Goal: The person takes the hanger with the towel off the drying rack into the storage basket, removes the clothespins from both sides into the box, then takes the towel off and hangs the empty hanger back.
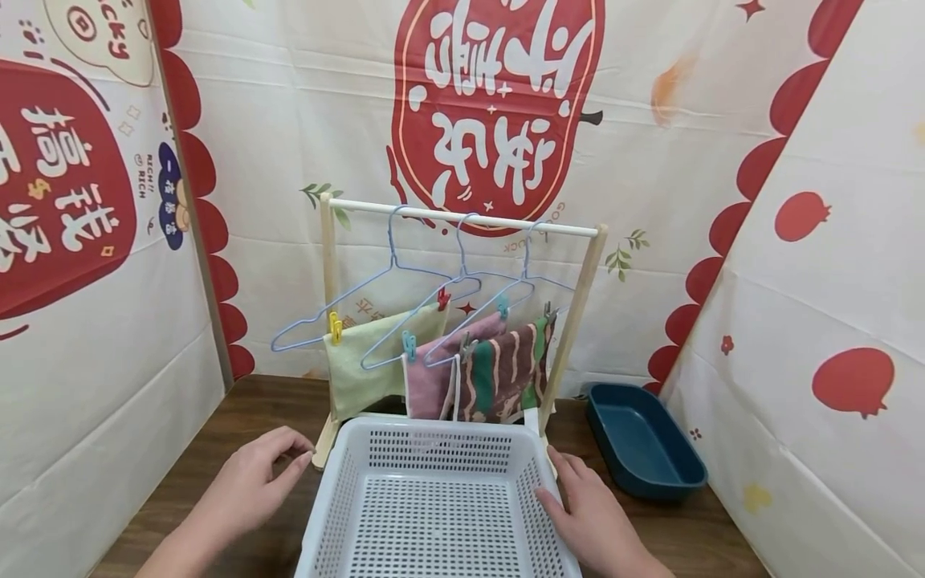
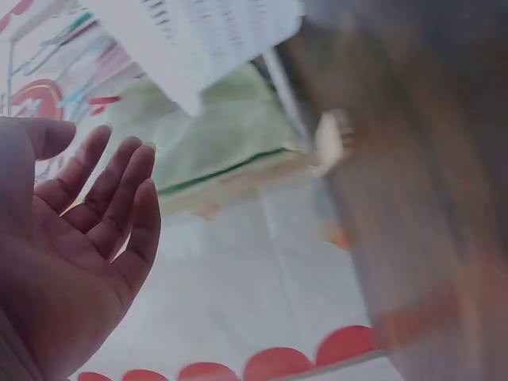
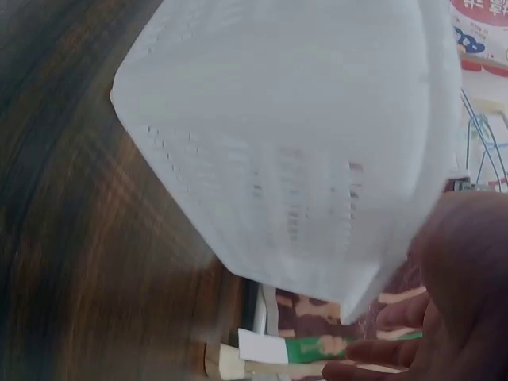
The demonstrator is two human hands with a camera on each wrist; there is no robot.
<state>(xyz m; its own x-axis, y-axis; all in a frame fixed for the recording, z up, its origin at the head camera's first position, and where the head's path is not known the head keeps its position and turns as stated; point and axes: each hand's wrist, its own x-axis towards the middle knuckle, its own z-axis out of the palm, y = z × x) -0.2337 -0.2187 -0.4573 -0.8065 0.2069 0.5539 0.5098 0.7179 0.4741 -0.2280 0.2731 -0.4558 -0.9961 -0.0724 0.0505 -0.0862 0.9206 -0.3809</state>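
Observation:
A white perforated plastic basket point(image 1: 437, 514) stands on the table in front of the drying rack, with nothing in it. My left hand point(image 1: 249, 482) is off to its left, fingers loosely bent and apart from the basket; the left wrist view shows that palm point(image 2: 87, 254) bare. On the other side, my right hand point(image 1: 596, 514) lies at the basket's right rim, thumb over the edge and fingers along the outside. The right wrist view has its fingers point(image 3: 381, 353) loosely extended near the basket's corner, not wrapped round it.
Behind the basket is a small wooden rack point(image 1: 578, 321) with three blue hangers. Clipped to them hang a green cloth point(image 1: 368, 361), a pink cloth point(image 1: 429, 385) and a brown patterned cloth point(image 1: 506, 373). A dark blue tray point(image 1: 646, 445) sits at the right, by the printed curtain point(image 1: 780, 385).

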